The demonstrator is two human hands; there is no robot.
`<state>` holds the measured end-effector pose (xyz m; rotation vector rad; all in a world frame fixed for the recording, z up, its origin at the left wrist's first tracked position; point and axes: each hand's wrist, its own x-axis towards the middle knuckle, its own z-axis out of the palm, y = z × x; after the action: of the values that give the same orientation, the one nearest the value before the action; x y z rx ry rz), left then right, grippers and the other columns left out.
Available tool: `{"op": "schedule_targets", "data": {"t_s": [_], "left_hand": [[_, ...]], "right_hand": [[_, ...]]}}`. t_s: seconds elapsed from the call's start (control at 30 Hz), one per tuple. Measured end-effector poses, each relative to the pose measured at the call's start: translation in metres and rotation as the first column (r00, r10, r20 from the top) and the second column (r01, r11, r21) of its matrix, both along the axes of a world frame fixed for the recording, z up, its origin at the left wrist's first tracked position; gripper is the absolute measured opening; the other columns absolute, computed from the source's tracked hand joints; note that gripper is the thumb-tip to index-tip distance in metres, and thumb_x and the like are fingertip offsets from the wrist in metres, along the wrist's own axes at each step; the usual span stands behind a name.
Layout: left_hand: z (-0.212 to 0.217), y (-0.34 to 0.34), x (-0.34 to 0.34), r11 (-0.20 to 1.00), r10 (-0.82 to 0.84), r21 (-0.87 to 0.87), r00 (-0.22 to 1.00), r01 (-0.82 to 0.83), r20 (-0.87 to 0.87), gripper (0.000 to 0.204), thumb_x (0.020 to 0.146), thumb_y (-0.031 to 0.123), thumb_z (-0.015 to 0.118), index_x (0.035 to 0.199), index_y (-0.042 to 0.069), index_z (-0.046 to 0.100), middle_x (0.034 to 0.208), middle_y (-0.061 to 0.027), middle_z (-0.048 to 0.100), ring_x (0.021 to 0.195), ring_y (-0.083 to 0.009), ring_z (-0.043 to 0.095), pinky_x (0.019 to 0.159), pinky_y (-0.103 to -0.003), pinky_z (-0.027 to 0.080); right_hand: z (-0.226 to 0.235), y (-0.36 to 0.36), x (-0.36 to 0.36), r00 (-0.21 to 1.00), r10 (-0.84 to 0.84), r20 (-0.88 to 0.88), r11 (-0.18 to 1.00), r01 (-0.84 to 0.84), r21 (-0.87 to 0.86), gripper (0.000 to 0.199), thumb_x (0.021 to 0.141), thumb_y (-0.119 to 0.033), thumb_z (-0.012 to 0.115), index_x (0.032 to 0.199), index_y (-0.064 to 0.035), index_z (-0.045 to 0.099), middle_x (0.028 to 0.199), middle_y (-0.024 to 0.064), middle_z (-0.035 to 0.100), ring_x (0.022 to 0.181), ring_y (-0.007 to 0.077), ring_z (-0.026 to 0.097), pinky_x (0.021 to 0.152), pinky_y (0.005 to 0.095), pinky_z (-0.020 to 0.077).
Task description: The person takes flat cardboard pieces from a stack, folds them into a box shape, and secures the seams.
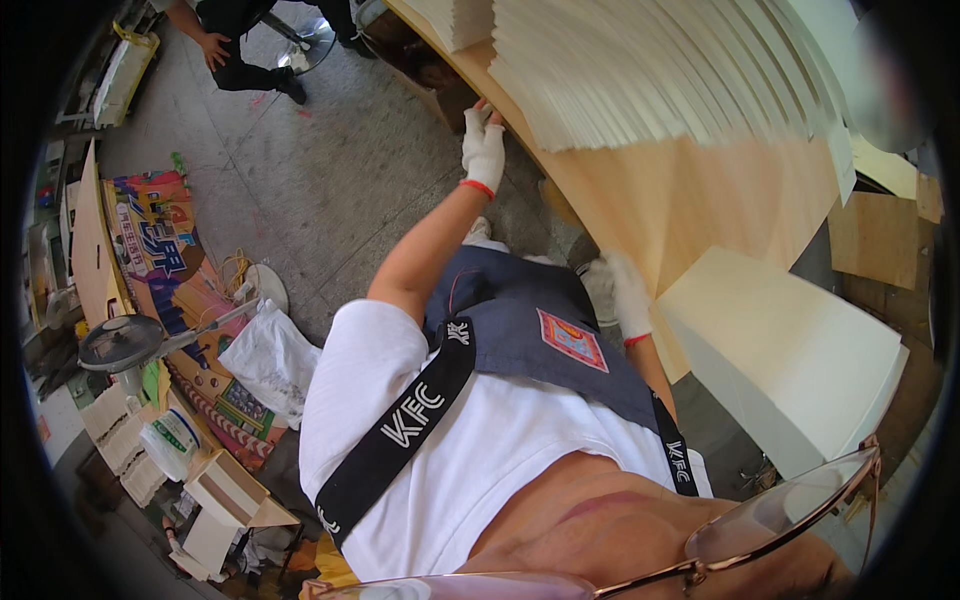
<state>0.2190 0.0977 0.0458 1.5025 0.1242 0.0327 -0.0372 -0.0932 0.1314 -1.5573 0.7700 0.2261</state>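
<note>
My left hand, in a white glove with bare fingertips and a red cuff, reaches to the edge of the wooden table. Its fingers point forward and look apart; nothing shows in them. In a matching glove, my right hand is smeared by motion beside the table's near edge, in front of my dark apron. Whether it holds anything is unclear. Across the far part of the table lies a long, fanned row of white sheets or thin folded pieces. Closer to my right arm is a stack of white sheets or boards.
A cardboard box stands beneath the table's far left edge. Another person's hand rests near their leg at the upper left. On my left are a fan, a white plastic bag and a colourful printed board.
</note>
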Motion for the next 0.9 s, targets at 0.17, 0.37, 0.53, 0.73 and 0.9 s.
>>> {"op": "schedule_targets", "data": {"t_s": [0.17,0.37,0.53,0.73,0.9], "left_hand": [[0.013,-0.029,-0.004,0.991,0.076,-0.114,0.996,-0.071,0.035,0.056,0.095,0.006,0.049,0.147,0.001,0.028,0.145,-0.0166,0.040,0.132,-0.0253,0.040,0.109,-0.033,0.030],[0.018,-0.063,-0.007,0.993,0.068,-0.108,0.991,-0.056,0.113,0.072,0.091,0.000,0.046,0.154,0.004,0.010,0.160,-0.0161,0.013,0.147,-0.0267,0.017,0.116,-0.033,0.016],[0.021,-0.084,-0.015,0.931,0.033,-0.365,0.989,0.021,0.141,0.074,0.093,0.017,0.049,0.154,0.002,0.010,0.159,-0.0222,0.005,0.148,-0.0316,0.007,0.118,-0.038,0.007],[0.009,-0.080,0.002,0.957,-0.046,-0.277,0.986,0.089,0.158,0.073,0.095,0.035,0.047,0.150,-0.004,0.019,0.159,-0.0255,-0.001,0.148,-0.0357,0.001,0.117,-0.038,0.005],[0.005,-0.079,0.007,0.942,-0.054,-0.319,0.984,0.107,0.172,0.074,0.095,0.034,0.048,0.150,-0.005,0.017,0.158,-0.0257,0.002,0.148,-0.0352,0.002,0.117,-0.038,0.005]], "right_hand": [[-0.061,-0.051,0.139,0.756,-0.562,0.336,0.824,0.475,0.310,0.039,0.100,-0.034,0.045,0.124,-0.0042,0.055,0.095,0.0091,0.066,0.083,0.0206,0.061,0.076,0.0350,0.0487],[-0.090,-0.108,0.236,0.760,-0.590,0.273,0.789,0.473,0.392,0.038,0.100,-0.034,0.045,0.121,-0.0040,0.055,0.093,0.0093,0.065,0.079,0.0195,0.060,0.072,0.0335,0.0479],[-0.100,-0.115,0.219,0.767,-0.606,0.211,0.784,0.530,0.323,0.037,0.100,-0.034,0.045,0.118,-0.0039,0.055,0.091,0.0095,0.065,0.076,0.0186,0.059,0.069,0.0323,0.0472],[-0.097,-0.114,0.211,0.762,-0.628,0.160,0.770,0.577,0.272,0.035,0.100,-0.033,0.044,0.116,-0.0037,0.055,0.089,0.0098,0.065,0.072,0.0175,0.058,0.065,0.0308,0.0463],[-0.098,-0.110,0.199,0.743,-0.654,0.141,0.747,0.605,0.275,0.035,0.100,-0.033,0.044,0.113,-0.0035,0.055,0.087,0.0100,0.065,0.069,0.0165,0.058,0.061,0.0295,0.0456]]}}
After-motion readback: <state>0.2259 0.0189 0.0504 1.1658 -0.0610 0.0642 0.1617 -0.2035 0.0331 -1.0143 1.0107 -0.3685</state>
